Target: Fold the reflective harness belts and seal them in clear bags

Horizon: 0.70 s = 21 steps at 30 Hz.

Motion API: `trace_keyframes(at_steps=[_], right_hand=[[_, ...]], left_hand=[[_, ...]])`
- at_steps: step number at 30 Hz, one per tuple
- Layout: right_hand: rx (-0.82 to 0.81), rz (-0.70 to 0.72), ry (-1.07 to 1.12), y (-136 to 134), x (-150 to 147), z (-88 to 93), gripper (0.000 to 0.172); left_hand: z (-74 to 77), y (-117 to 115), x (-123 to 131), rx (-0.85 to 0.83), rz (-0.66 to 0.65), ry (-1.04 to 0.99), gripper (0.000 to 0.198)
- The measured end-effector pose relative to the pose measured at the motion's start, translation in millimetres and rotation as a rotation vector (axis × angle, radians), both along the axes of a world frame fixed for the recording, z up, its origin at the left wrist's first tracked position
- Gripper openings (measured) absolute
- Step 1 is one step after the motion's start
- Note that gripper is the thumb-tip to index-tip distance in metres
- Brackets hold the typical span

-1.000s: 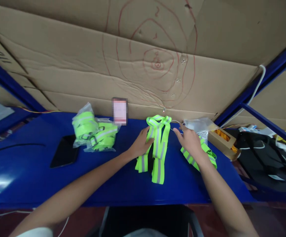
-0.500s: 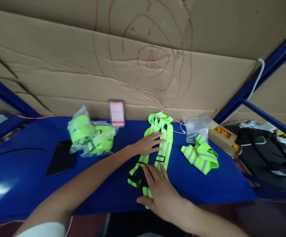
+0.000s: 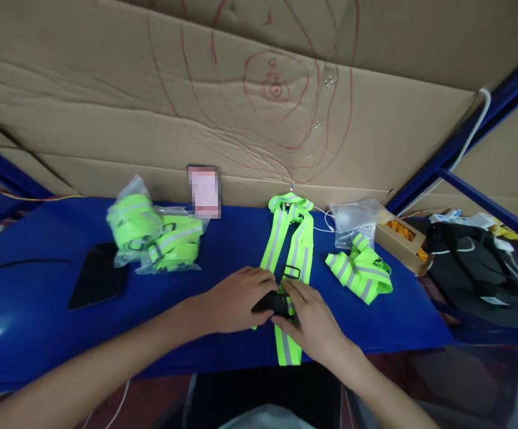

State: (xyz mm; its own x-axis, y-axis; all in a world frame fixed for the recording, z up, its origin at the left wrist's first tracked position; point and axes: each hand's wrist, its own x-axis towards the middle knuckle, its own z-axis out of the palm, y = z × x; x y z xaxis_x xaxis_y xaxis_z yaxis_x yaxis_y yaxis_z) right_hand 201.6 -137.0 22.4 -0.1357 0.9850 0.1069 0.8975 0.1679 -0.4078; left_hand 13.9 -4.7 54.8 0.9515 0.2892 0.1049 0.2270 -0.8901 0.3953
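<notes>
A neon-yellow reflective strap harness (image 3: pixel 298 253) with grey stripes and black slider buckles lies lengthwise on the blue table. Near its lower end my left hand (image 3: pixel 241 298) pinches a black piece (image 3: pixel 271 303), perhaps a buckle or elastic part, between thumb and fingers. My right hand (image 3: pixel 312 313) is closed on the harness just to the right, fingertips close to those of the left. A striped strap end hangs at the table's front edge below the hands. The fingers hide part of the black piece.
Bagged reflective straps (image 3: pixel 152 235) and a black phone (image 3: pixel 98 275) lie on the left. Another folded reflective strap (image 3: pixel 361 271), a clear plastic bag (image 3: pixel 352 223) and a cardboard box (image 3: pixel 404 241) sit on the right. Cardboard (image 3: pixel 107 113) walls the back.
My left hand has come down from the flattened straps to the black piece. My right hand has moved up and right, its fingers closing, and the lower strap end now lies straighter.
</notes>
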Motion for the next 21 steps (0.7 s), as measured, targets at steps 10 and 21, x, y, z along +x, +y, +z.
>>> trace_keyframes(at_steps=[10, 21], right_hand=[[0.088, 0.039, -0.219, -15, -12, 12.6, 0.053], [-0.059, -0.083, -0.178, 6, -36, 8.0, 0.054]], left_hand=[[-15.9, -32, -13, 0.179, 0.065, 0.102, 0.043], [-14.6, -30, -1, 0.434, 0.043, 0.240, 0.009]])
